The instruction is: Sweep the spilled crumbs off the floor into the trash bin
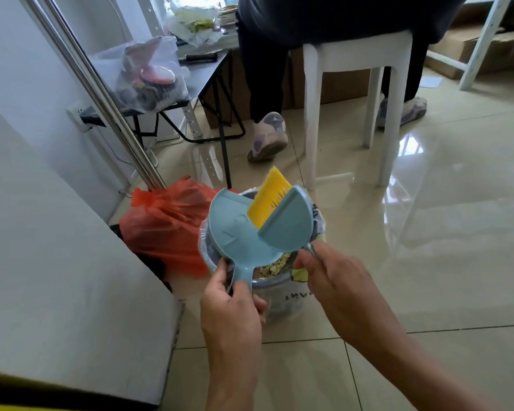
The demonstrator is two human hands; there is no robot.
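Left hand (230, 307), dustpan (238, 232); right hand (336, 280), brush (285, 223); both handles nearward

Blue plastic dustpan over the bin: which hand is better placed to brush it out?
Right. The right hand grips the blue brush with yellow bristles, which sit beside the blue plastic dustpan. The left hand holds the pan's handle, tilting it over the grey trash bin.

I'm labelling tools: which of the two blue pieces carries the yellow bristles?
The brush held by the right hand; the dustpan in the left hand is a bare scoop.
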